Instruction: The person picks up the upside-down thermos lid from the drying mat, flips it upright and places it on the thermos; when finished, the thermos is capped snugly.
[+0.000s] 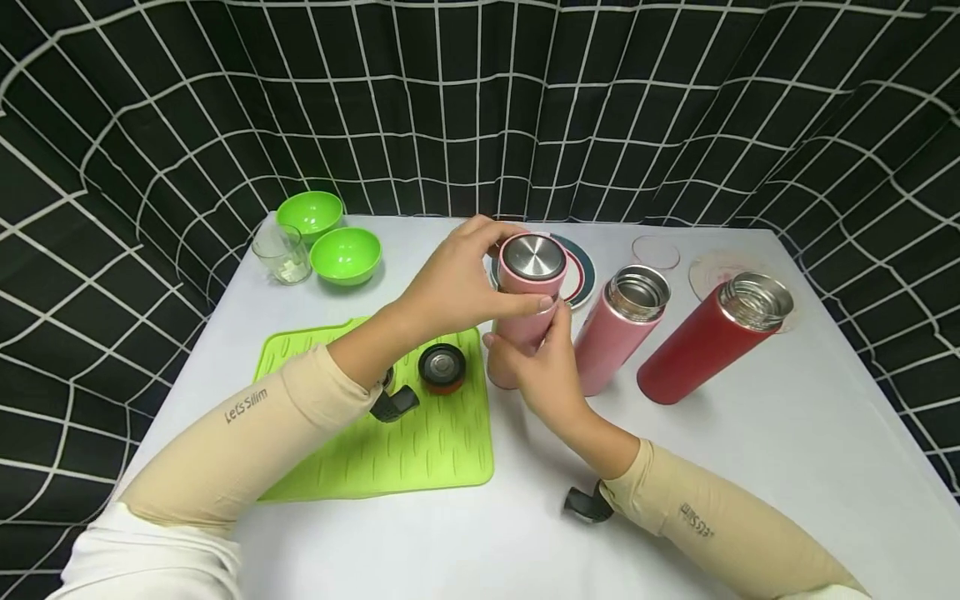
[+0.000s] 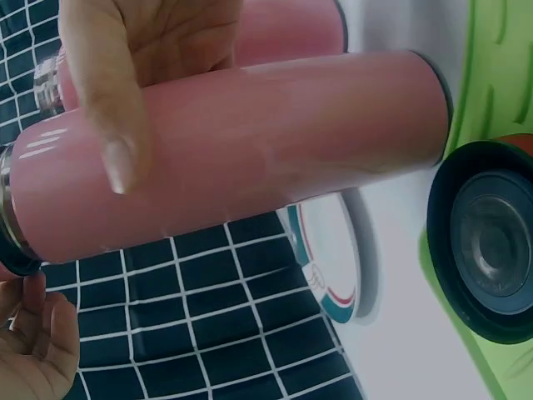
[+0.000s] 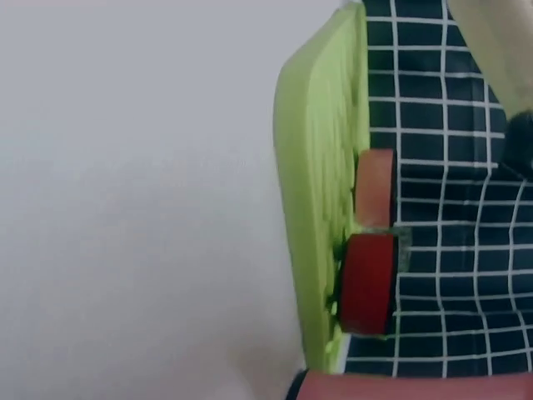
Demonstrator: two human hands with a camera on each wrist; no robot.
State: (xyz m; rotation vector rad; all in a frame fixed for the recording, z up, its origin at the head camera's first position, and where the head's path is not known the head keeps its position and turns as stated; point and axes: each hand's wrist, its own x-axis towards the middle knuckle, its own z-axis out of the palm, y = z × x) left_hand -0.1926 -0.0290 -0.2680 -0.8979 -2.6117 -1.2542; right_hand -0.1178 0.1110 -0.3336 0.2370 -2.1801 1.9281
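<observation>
Beige sleeves (image 1: 262, 433) printed with dark lettering reach in from the near edge, pulled over your white cuffs, and lead to both hands at the centre of the white table (image 1: 540, 542). Your left hand (image 1: 468, 275) grasps the pink, steel-topped round lid (image 1: 533, 257), its thumb laid across the front. Your right hand (image 1: 543, 371) grips the slim pink cylindrical bottle (image 2: 266, 154) just below. That bottle stands upright right of the lime-green ribbed mat (image 1: 375, 462), and the left wrist view shows a steel band at the neck.

To its right are two uncapped bottles: a pink one with a bare steel mouth (image 1: 611, 354), then a taller red one, likewise steel-mouthed (image 1: 697, 354). On the mat sit a red round stopper with a black rim (image 1: 442, 367) and, better seen from your right wrist, a salmon-coloured stopper (image 3: 374, 187) beside it.

Behind your grip lies a white plate with a teal-and-red border (image 1: 581, 271). Two glossy green bowls (image 1: 346, 257) and a clear drinking glass (image 1: 283, 257) occupy the far left, before a black, white-gridded curtain (image 1: 450, 108).
</observation>
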